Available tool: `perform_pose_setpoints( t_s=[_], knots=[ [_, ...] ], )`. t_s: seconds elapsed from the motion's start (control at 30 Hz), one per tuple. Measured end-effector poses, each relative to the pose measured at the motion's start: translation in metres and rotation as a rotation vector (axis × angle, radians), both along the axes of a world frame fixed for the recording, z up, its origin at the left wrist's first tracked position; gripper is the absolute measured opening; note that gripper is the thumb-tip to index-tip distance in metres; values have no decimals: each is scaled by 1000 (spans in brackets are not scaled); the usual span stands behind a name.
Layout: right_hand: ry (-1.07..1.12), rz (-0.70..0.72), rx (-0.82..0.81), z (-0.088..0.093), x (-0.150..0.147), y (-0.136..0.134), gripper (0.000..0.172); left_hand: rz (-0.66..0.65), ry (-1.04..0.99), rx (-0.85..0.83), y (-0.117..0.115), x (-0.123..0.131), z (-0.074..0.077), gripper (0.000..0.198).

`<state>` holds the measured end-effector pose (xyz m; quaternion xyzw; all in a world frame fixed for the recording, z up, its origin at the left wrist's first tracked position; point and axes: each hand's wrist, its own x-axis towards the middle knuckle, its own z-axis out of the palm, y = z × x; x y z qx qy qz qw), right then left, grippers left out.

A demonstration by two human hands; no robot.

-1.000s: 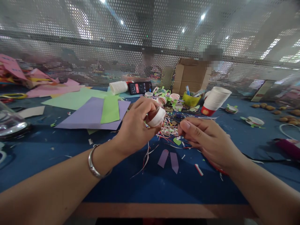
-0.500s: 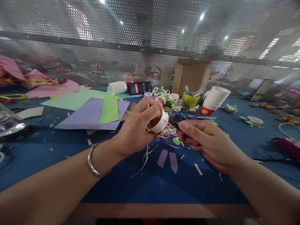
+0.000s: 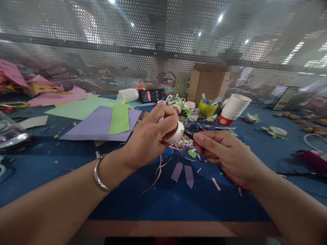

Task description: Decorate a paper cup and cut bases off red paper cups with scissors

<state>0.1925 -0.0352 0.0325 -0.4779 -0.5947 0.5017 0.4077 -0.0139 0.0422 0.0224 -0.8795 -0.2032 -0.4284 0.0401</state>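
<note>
My left hand (image 3: 153, 136) is closed around the white base cut from a paper cup (image 3: 176, 134), which is tilted on its side. The fingers cover much of it. Pinched in my right hand (image 3: 217, 146) is a slim dark pointed tool (image 3: 189, 134); whether it is a pen or a knife I cannot tell. Its tip touches or nearly touches the cup base's wall. Under the hands lie a heap of paper scraps (image 3: 181, 146) and two purple paper strips (image 3: 189, 177), one with a pointed end.
Purple sheet (image 3: 89, 126) with a green paper piece (image 3: 119, 119) lies left. Behind are a phone (image 3: 152, 96), stacked paper cups (image 3: 235, 107), a yellow container (image 3: 208, 108) and a cardboard box (image 3: 208, 81). Small paper turtles (image 3: 276, 131) sit right. A perforated metal screen (image 3: 127, 41) stands behind.
The cup base has turned slightly in my left hand. The tool's tip has come closer to its wall, and my right hand has shifted slightly left.
</note>
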Motion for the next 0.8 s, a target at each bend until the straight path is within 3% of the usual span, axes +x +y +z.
perform_pose_setpoints(
  t_s=[0.43, 0.67, 0.8],
  knots=[
    [50, 34, -6, 2, 2, -4, 47, -56, 31, 64, 0, -7, 7, 23],
    [7, 32, 29, 3, 6, -4, 47, -26, 26, 197, -4, -12, 13, 18],
    [16, 22, 36, 1, 6, -3, 46, -43, 30, 298, -4, -18, 16, 29]
  ],
)
